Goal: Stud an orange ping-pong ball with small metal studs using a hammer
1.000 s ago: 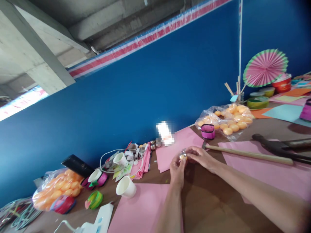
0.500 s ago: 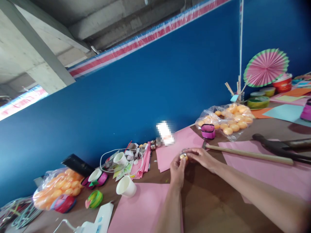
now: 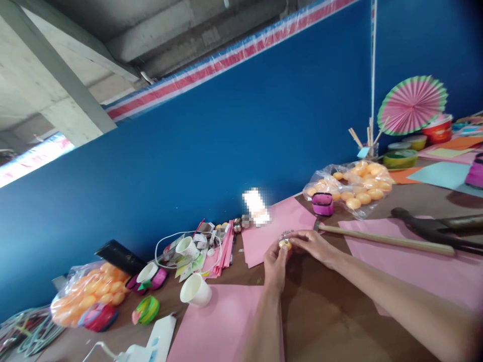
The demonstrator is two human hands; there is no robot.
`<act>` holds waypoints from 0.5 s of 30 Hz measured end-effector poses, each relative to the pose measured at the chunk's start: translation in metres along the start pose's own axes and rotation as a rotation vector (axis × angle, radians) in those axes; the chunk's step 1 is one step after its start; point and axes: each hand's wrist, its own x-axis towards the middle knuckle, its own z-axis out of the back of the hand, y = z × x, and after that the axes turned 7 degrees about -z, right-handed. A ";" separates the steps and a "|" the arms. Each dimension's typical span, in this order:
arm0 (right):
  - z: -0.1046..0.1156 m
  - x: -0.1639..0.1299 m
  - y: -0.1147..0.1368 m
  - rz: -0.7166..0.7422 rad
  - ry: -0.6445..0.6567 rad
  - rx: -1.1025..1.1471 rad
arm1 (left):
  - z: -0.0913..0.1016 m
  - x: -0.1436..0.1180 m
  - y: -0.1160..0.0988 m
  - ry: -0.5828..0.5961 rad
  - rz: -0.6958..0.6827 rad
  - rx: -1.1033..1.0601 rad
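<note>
blue wall backs the cluttered desk (image 3: 324, 322); left hand (image 3: 275, 264) and right hand (image 3: 313, 246) pinch together on a small orange ball (image 3: 284, 243), steadying it from both sides, with a hammer (image 3: 385, 240) at its three o'clock.

Small orange ball (image 3: 284, 244): round, pale orange, partly hidden, pinched between the fingertips of the left hand (image 3: 275, 266) and the right hand (image 3: 315, 247), with something small and silvery, too blurred to identify, at its top. It was held just above the brown table (image 3: 324, 311), at the near edge of the pink paper sheet (image 3: 271, 231), left of the hammer (image 3: 385, 240) head and well in front of the bag of orange balls (image 3: 350, 188). Both hands met around it, fingertips closed on its sides, thumbs toward the wearer.
</note>
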 end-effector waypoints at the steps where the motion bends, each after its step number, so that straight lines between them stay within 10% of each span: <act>1: 0.000 0.000 0.000 -0.001 0.002 -0.001 | 0.000 0.000 0.000 0.001 0.000 -0.002; 15: -0.003 -0.005 0.005 -0.024 0.007 0.000 | 0.006 0.000 0.010 -0.091 0.015 0.060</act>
